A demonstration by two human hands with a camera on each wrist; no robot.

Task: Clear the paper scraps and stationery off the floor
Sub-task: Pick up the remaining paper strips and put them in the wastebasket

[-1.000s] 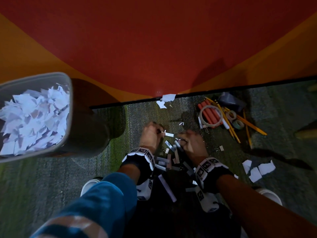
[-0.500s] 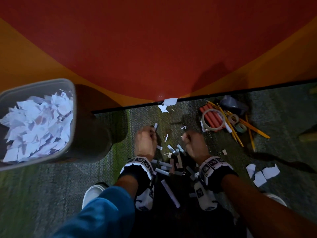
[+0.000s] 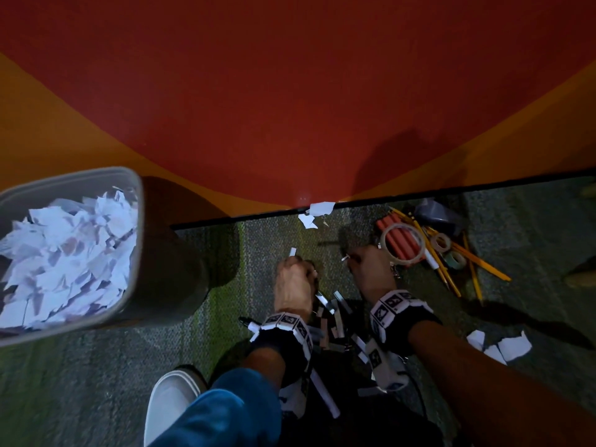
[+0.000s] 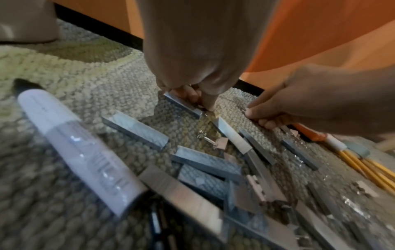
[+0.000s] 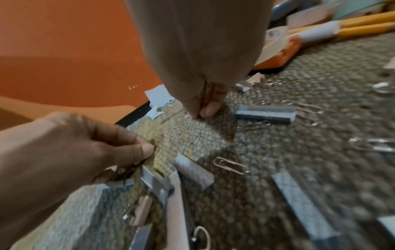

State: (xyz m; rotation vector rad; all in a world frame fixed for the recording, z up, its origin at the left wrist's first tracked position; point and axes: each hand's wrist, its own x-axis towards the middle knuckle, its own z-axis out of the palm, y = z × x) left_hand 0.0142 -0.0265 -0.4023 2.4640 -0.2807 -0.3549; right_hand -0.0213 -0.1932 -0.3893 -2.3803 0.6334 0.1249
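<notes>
Several grey staple strips [image 3: 338, 312] lie on the carpet between my hands. My left hand [image 3: 293, 282] is curled, its fingertips [image 4: 208, 105] pinching the end of one staple strip [image 4: 183, 104]; a pale strip [image 3: 292, 252] sticks out past its knuckles. My right hand [image 3: 371, 272] presses thumb and finger [image 5: 200, 110] together on the carpet, on a small pale scrap [image 3: 345, 258]. Paper clips [image 5: 230, 165] lie beside more staple strips [image 5: 265, 114]. A white marker [image 4: 74, 143] lies near my left wrist.
A grey bin [image 3: 96, 175] full of torn paper stands at the left. By the wall lie paper scraps [image 3: 319, 208], a tape roll [image 3: 401, 243] over red markers [image 3: 395, 229], and pencils [image 3: 477, 259]. More scraps [image 3: 512, 345] lie right. My shoe [image 3: 171, 401] is below.
My right hand has slid forward toward the tape roll and pinches at the carpet. The left hand has stayed near the staple strips, still curled, and the head view has tipped slightly.
</notes>
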